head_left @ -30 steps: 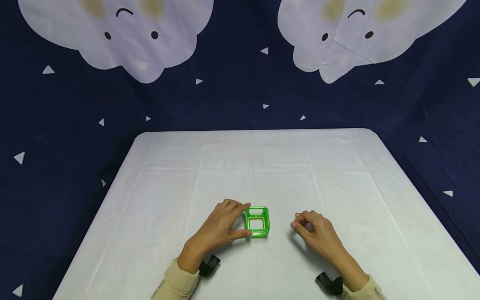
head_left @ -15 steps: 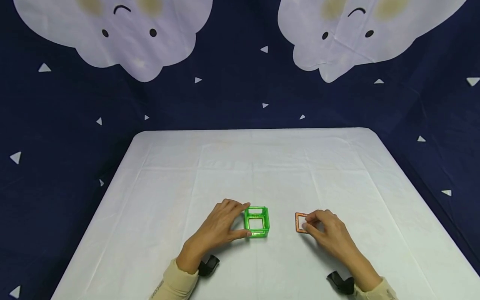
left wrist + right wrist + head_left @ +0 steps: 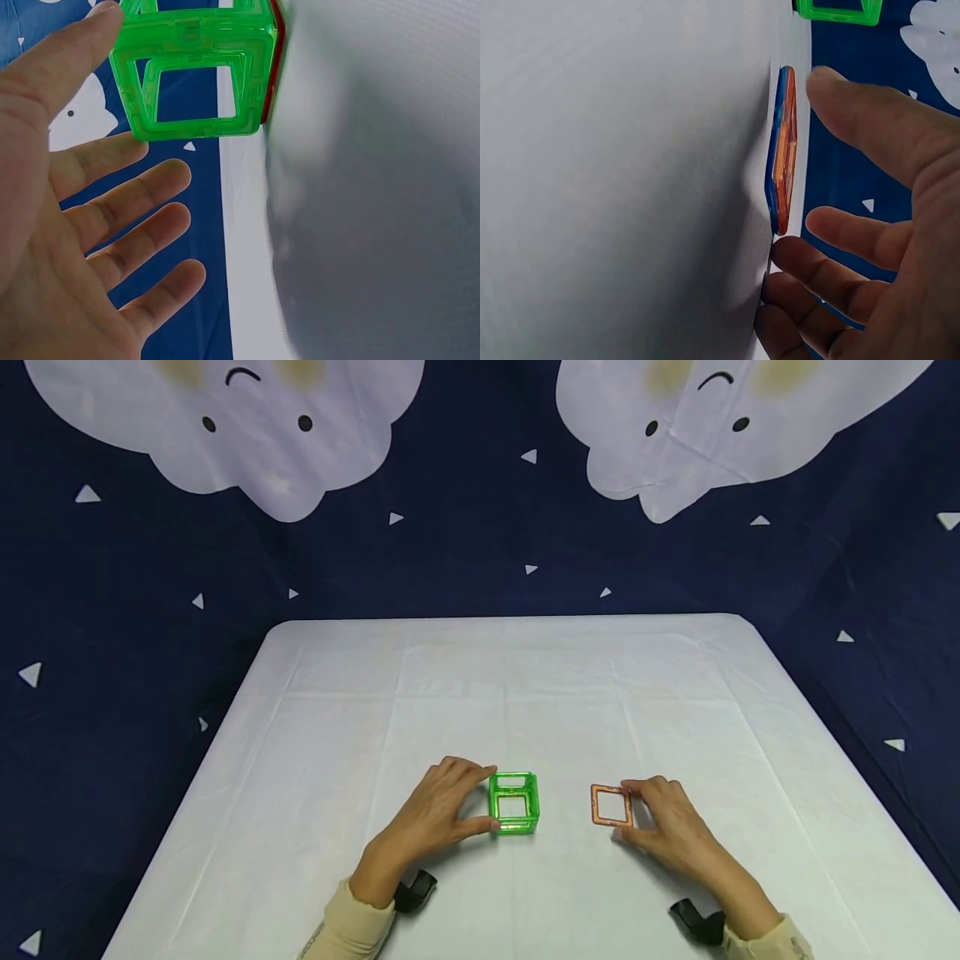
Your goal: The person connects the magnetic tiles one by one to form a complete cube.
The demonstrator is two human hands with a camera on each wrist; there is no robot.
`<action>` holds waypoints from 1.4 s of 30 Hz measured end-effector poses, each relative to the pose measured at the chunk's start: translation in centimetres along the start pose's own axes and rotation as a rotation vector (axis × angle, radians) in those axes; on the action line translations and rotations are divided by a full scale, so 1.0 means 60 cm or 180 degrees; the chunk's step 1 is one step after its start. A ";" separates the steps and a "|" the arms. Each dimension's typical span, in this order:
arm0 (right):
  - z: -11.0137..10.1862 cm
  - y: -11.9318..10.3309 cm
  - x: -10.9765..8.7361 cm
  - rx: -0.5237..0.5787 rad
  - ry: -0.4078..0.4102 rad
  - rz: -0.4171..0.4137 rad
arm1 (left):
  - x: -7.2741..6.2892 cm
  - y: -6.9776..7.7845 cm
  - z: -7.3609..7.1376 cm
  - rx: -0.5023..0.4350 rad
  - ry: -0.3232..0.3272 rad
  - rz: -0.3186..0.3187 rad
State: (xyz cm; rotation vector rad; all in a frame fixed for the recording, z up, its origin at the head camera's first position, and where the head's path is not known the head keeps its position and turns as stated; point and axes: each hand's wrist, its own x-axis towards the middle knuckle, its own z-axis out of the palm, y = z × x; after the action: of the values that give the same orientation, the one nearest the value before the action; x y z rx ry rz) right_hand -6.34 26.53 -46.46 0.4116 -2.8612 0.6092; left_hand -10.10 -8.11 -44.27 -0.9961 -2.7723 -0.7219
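Observation:
In the head view a see-through green cube of magnetic tiles (image 3: 513, 803) stands on the white table. The left wrist view shows a red layer (image 3: 276, 64) at its base. My left hand (image 3: 435, 810) is at its left side, thumb and index finger lightly pinching opposite sides, the other fingers spread. Farther right an orange square magnetic tile (image 3: 612, 806) lies flat. From the right wrist a blue tile (image 3: 774, 161) shows beneath the orange one. My right hand (image 3: 671, 827) straddles the tiles' right edge, fingers loosely extended, with a gap showing beside the thumb.
The white table (image 3: 510, 693) has rounded far corners. Behind it hangs a dark blue cloth (image 3: 465, 568) printed with clouds and small triangles. A black wrist camera (image 3: 415, 891) is strapped at the left wrist, another black camera (image 3: 696, 923) at the right.
My right hand has lowered the orange tile to the table, let go and drawn back to the right, its fingers spreading. The left hand has hardly moved, and the green cube stays in place.

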 end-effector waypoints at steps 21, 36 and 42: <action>0.000 0.012 0.006 -0.0056 -0.0322 -0.0042 | -0.002 0.000 -0.001 0.0012 -0.0018 -0.0032; 0.005 0.015 0.003 -0.0080 -0.0186 -0.0140 | -0.003 -0.001 0.000 0.0018 -0.0003 -0.0020; 0.003 0.014 0.005 -0.0108 -0.0178 -0.0187 | -0.003 -0.001 0.000 0.0006 0.0007 -0.0025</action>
State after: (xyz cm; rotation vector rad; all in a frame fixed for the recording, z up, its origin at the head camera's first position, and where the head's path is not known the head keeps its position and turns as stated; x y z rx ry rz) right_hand -6.89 27.10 -46.84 0.5132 -2.8961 0.5462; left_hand -9.96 -8.26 -44.32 -0.9841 -2.7758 -0.7210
